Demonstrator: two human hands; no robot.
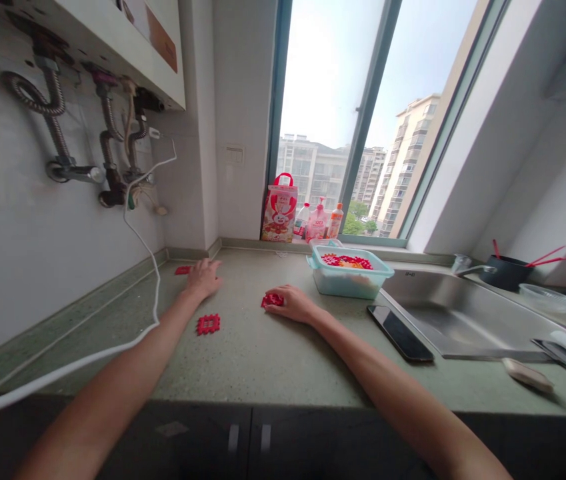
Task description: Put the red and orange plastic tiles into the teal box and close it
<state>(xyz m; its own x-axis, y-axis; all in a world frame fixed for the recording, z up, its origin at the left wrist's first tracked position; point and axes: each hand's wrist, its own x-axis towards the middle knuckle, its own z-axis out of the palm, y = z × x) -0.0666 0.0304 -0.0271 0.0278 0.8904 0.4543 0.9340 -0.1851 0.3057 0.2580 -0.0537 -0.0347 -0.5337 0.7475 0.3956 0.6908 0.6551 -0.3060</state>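
Note:
On the counter, my left hand reaches toward the back wall, its fingers stretched out and apart. A flat red piece lies just left of it, and a sliver of red shows beneath its fingers; what that is stays mostly hidden. My right hand is closed round a small cluster of red pieces at the counter's middle, its fingers partly hiding them. Between my forearms, nearer the front edge, lies a square red plastic building piece with notched edges and openings in its centre.
A light-blue tub with red and orange pieces stands right of my hands. Beyond are a black phone, a steel sink and a whitish bar. A white cable crosses the left side. Bottles and a red bag line the windowsill.

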